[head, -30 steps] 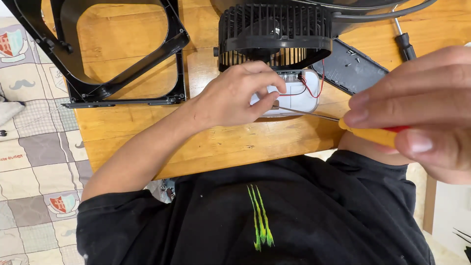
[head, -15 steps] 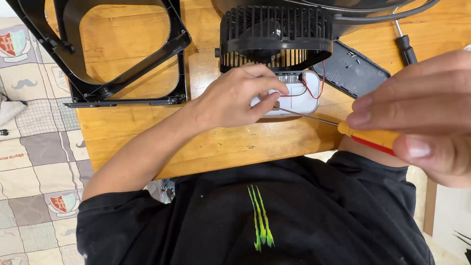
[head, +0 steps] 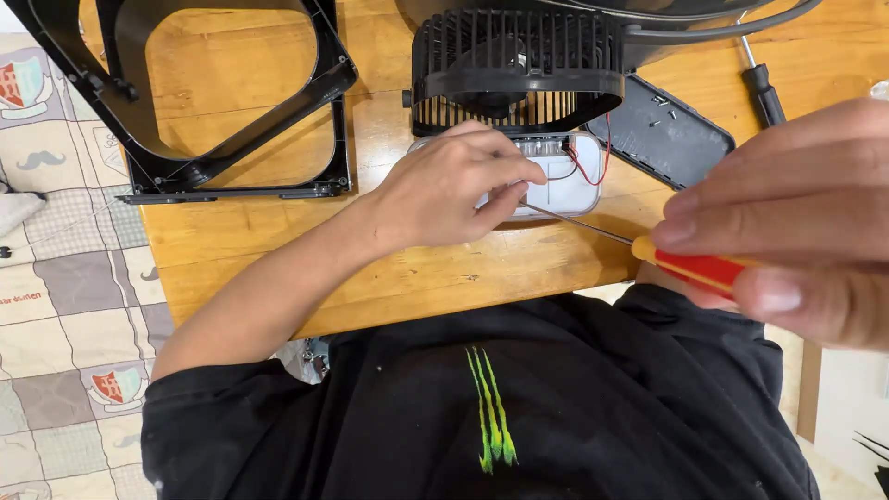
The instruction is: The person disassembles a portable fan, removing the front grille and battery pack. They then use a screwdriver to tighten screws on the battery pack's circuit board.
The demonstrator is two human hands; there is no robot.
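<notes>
The left hand (head: 454, 190) lies curled over the white battery compartment (head: 565, 181) at the base of the black fan (head: 514, 69) on the wooden table (head: 444, 268), fingers pressing it down, while the right hand (head: 796, 218) pinches a red-and-yellow screwdriver (head: 681, 264) whose tip reaches the compartment. The dark cover plate (head: 662, 134) with loose screws and the fan frame (head: 213, 102) already lie off to the sides, so disassembly looks well along, with wiring exposed.

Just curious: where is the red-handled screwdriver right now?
In the right hand, right side of the head view; the red-handled screwdriver points toward the white box under the left hand.
</notes>
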